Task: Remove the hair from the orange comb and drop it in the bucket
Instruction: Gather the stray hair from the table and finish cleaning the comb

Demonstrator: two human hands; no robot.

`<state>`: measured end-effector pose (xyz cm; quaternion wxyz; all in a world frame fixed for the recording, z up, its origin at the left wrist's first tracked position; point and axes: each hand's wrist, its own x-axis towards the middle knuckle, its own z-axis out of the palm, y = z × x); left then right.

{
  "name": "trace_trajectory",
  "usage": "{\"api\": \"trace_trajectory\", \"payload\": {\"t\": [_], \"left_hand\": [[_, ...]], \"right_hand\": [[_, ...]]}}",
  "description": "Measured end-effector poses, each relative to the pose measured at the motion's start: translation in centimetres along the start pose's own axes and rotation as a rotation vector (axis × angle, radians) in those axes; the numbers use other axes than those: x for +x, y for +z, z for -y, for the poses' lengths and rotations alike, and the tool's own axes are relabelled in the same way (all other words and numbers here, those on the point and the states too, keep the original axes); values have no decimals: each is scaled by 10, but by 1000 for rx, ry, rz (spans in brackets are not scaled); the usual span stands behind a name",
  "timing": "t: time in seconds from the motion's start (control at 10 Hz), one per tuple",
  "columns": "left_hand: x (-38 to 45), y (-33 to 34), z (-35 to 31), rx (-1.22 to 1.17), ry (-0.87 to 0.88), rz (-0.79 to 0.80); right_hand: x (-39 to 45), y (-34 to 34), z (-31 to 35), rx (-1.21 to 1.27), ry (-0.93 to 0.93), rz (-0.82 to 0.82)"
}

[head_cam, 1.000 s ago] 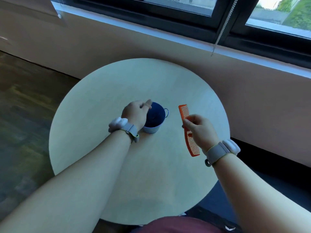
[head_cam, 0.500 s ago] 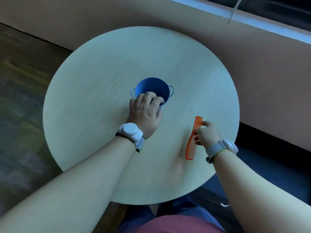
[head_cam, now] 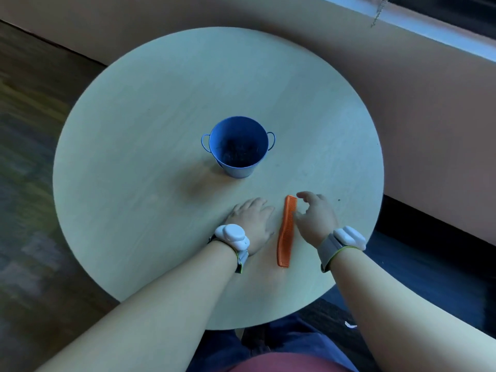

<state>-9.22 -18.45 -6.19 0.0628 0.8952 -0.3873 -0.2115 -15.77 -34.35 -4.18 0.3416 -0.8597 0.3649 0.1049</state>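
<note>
The orange comb [head_cam: 286, 232] lies flat on the round table [head_cam: 150, 146], between my two hands. My right hand [head_cam: 315, 218] hovers just to its right with fingers spread and loosely bent, holding nothing. Left of the comb, my left hand [head_cam: 251, 221] rests palm down on the table. The small blue bucket [head_cam: 239, 146] stands upright farther back near the table's middle, with a dark tuft of hair at its bottom. I see no hair on the comb.
A beige wall [head_cam: 402, 108] runs behind the table under a window sill, with a blind chain [head_cam: 378, 12] hanging at top right. Dark wood floor lies to the left. My lap is at the table's near edge.
My left hand let go of the bucket and drew back to the table beside the comb. My right hand set the comb down flat and released it.
</note>
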Motion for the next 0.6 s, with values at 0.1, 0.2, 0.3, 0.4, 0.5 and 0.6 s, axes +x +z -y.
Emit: {"api": "trace_trajectory", "payload": {"t": [0.1,0.2,0.3,0.4,0.5,0.6], "left_hand": [[1,-40,-1,-109,-31,-477],[8,-76,14,-160,-162,-815],[25,-100,37,-54,-329,-602],[34,-108,53,-31,-322,-273],[30,-114,54,-74,-227,-271],[18,-130,52,-166,-212,-338]], "right_hand": [[6,-16,34,62,-224,-39],[16,-33,77,68,-464,-131],[32,-36,110,-171,-582,-136],[39,-31,125,-446,-530,-39],[35,-27,126,-526,-480,1],[29,-35,134,-405,-450,-71]]}}
